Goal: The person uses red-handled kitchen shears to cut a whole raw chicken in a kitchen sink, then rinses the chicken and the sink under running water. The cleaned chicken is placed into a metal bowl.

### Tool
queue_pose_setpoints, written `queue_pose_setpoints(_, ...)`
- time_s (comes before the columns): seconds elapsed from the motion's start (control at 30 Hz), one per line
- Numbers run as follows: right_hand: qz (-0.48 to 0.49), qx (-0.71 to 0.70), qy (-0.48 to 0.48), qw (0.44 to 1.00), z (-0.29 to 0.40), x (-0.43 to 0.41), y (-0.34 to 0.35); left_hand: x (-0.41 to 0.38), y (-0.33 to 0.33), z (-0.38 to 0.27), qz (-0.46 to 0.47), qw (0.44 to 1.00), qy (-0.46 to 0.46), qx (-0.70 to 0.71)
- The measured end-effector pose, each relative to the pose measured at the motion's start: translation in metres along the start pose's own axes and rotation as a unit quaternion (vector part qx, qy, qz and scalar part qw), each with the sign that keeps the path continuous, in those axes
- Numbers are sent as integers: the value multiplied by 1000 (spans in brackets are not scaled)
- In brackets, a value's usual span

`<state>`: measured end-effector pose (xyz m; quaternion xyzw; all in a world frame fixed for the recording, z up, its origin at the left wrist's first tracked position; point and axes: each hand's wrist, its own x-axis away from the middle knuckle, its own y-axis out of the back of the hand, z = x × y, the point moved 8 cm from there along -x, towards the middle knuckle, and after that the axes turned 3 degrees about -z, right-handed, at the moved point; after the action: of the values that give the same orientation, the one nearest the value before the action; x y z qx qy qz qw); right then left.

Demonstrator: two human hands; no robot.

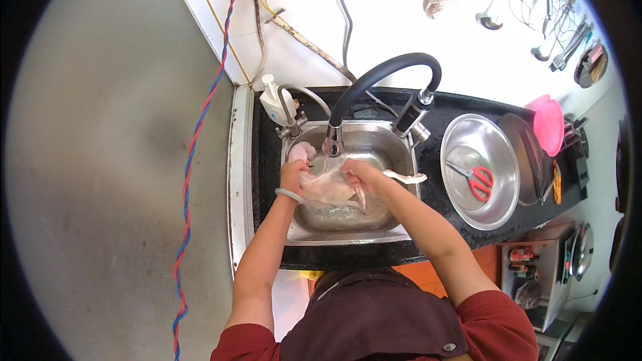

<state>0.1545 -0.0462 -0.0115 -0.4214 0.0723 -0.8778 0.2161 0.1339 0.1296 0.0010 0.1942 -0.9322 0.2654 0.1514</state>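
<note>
A raw plucked poultry carcass (328,188) is held over the stainless steel sink (346,238), below the spout of a black flexible faucet (333,141). Water runs from the spout onto it. My left hand (295,174) grips the carcass at its left end, where a pink, rounded part (302,152) sticks out beyond the fingers. At the opposite end my right hand (362,176) has hold of it, fingers curled around the flesh. A pale, thin strip-like part (405,177) juts out past my right wrist, over the sink's right rim; its link to the carcass is hidden.
Right of the sink, red-handled scissors (474,178) lie in a metal basin (511,210) on the black counter (341,258). A pink plastic basket (549,125) stands beyond. A white pump bottle (275,103) and small tap (293,128) occupy the back left corner. A twisted red-blue cable (188,175) hangs at left.
</note>
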Motion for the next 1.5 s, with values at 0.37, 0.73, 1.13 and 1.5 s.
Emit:
queue_pose_setpoints(0.37, -70, 115, 61, 989, 13, 5, 13, -9, -35, 58, -49, 920, -137, -364)
queue_pose_setpoints(0.73, -141, 542, 272, 783, -6, 62, -39, -111, 9, 190, -82, 932, 220, 278)
queue_pose_setpoints(1.13, -159, 352, 232, 893, -9, 49, 1, -82, -58, 137, 168, 852, 319, 380)
queue_pose_setpoints(1.5, -147, 321, 251, 901, -51, 28, -1, -86, 9, 134, -153, 944, 271, 110)
